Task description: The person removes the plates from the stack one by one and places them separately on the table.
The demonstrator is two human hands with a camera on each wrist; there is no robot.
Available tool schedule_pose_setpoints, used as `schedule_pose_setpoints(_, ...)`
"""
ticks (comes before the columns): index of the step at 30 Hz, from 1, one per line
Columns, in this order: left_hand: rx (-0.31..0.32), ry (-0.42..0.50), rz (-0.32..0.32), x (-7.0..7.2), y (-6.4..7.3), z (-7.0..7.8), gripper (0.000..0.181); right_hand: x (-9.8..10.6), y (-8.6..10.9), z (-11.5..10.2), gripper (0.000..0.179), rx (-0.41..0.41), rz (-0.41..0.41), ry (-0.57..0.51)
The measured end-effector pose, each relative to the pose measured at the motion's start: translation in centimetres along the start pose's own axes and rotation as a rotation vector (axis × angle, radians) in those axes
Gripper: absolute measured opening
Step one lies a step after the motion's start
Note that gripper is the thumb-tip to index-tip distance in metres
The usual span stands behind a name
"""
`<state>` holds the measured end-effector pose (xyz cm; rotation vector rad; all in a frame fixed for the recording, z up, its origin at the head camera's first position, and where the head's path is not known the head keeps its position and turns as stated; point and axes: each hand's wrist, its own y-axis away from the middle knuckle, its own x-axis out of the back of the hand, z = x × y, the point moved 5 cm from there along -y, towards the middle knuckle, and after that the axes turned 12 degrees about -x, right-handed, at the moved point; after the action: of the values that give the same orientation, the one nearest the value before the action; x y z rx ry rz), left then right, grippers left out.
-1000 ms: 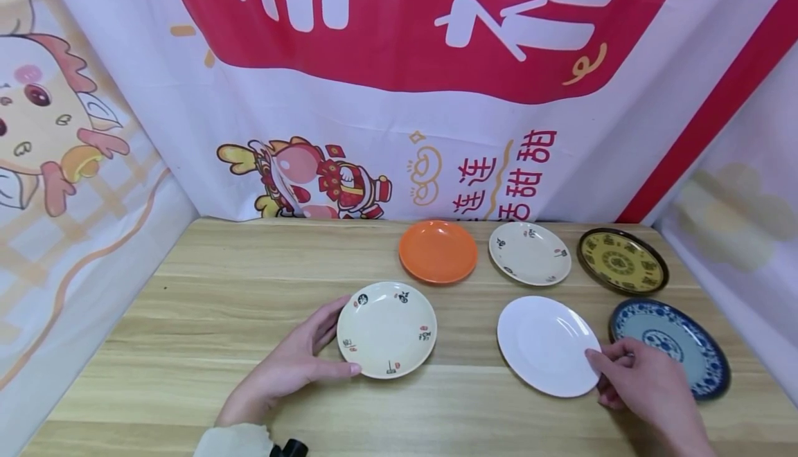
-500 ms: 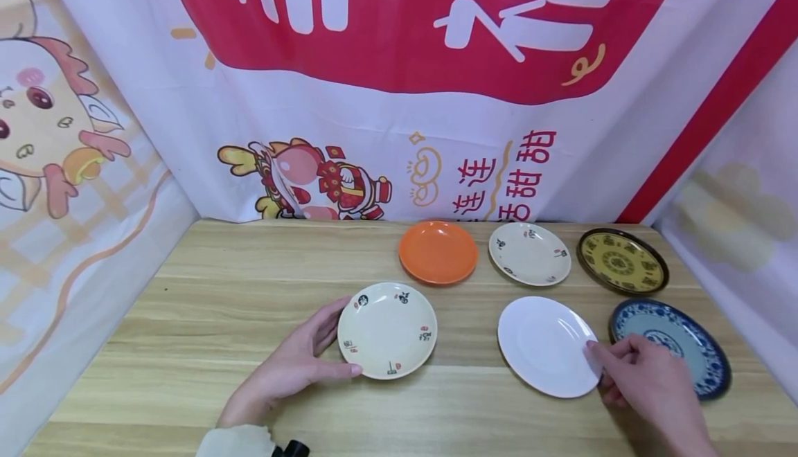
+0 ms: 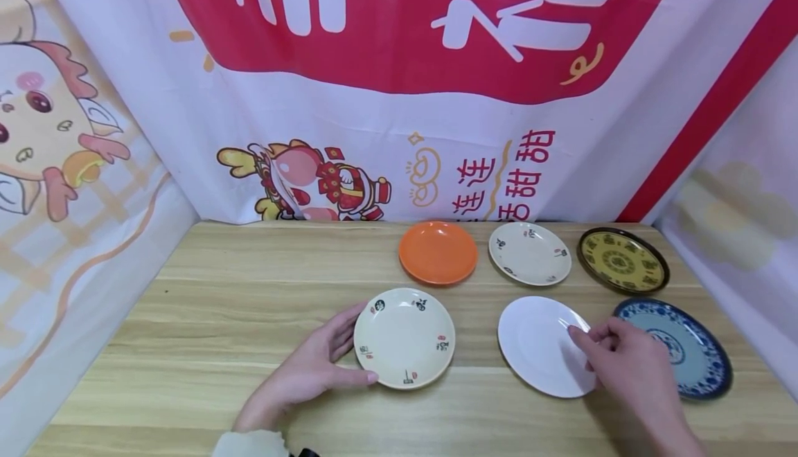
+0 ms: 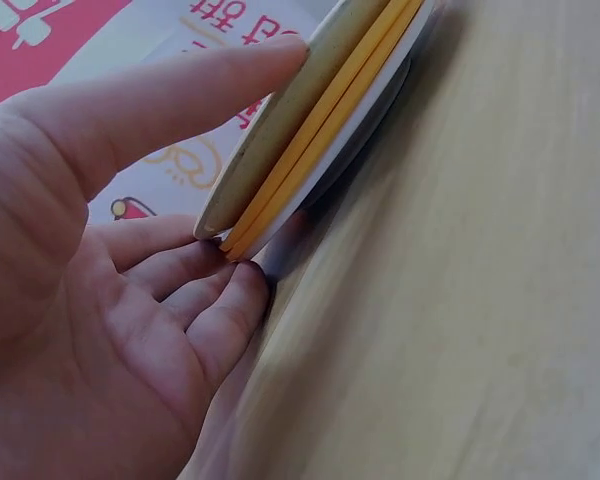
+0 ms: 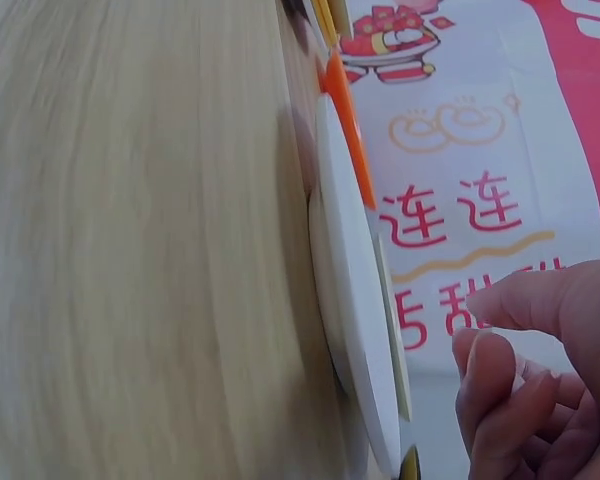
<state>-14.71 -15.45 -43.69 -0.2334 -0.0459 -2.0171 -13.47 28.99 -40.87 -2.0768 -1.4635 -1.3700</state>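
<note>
Soft light glints on the white plate (image 3: pixel 541 348)

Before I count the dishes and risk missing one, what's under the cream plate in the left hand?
Under the cream plate, two yellow rims, a white rim and something dark show edge-on. Their upper faces are covered and can't be seen.

Behind the left fingers (image 4: pixel 232 312), past the bare wrist (image 3: pixel 274 396), the arm is covered by a pale cream sleeve (image 3: pixel 249 444). Beside its cuff, a small black piece (image 3: pixel 308 453) is shown only in part. Behind the right fingers (image 5: pixel 492 375), the forearm (image 3: pixel 662 412) is left bare up to the view's lower edge.
</note>
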Motion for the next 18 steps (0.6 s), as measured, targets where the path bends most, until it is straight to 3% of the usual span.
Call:
schedule_pose_setpoints(8,0.000,0.022,0.005,-0.8,-0.2,0.2,0.109,-1.8,1.0,-2.6,0.038,0.094,-0.068,-0.051)
schedule_pose_setpoints(11,-0.009,0.026,-0.001,-1.0,-0.3,0.2,0.108,-2.7,1.7,-4.1,0.030,0.241,-0.051,-0.069)
schedule_pose_setpoints(13,-0.008,0.029,0.000,-1.0,-0.3,0.3,0.108,-3.2,2.3,-5.4,0.026,0.399,-0.021,-0.085)
schedule_pose_setpoints(15,-0.007,0.032,0.001,-1.0,-0.3,0.3,0.108,-3.8,3.0,-6.5,0.036,0.522,-0.016,-0.072)
schedule_pose_setpoints(18,-0.004,0.036,0.005,-1.0,-0.3,0.3,0.107,-5.1,3.9,-7.9,0.067,0.632,-0.092,-0.049)
